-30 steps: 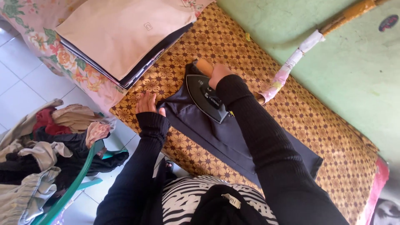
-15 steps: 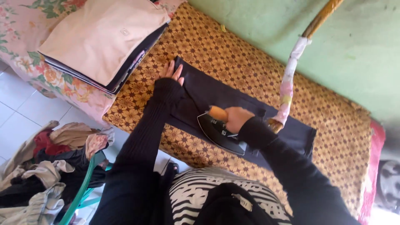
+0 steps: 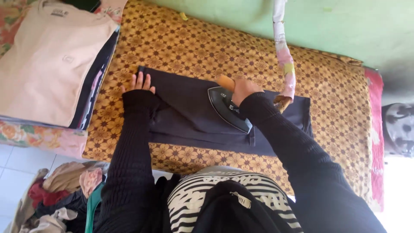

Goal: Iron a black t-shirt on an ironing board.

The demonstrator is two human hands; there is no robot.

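A dark folded garment (image 3: 189, 101) lies flat on a brown flower-patterned cloth (image 3: 181, 43). My left hand (image 3: 138, 82) rests flat on the garment's left end, fingers spread. My right hand (image 3: 243, 88) grips the tan handle of a black iron (image 3: 226, 110), which sits on the middle of the garment with its tip pointing left. A cloth-wrapped cord (image 3: 282, 47) runs up from the iron toward the top of the view. Both my arms are in black knit sleeves.
A stack of folded clothes (image 3: 51, 60), beige on top, sits at the left on a floral cloth. A heap of loose clothes (image 3: 56, 198) lies on the tiled floor at bottom left. A green wall (image 3: 345, 26) is behind the ironing surface.
The view has swung so the garment lies level. My left hand slid to the garment's left end. The iron, held in my right hand, moved along the garment toward its middle.
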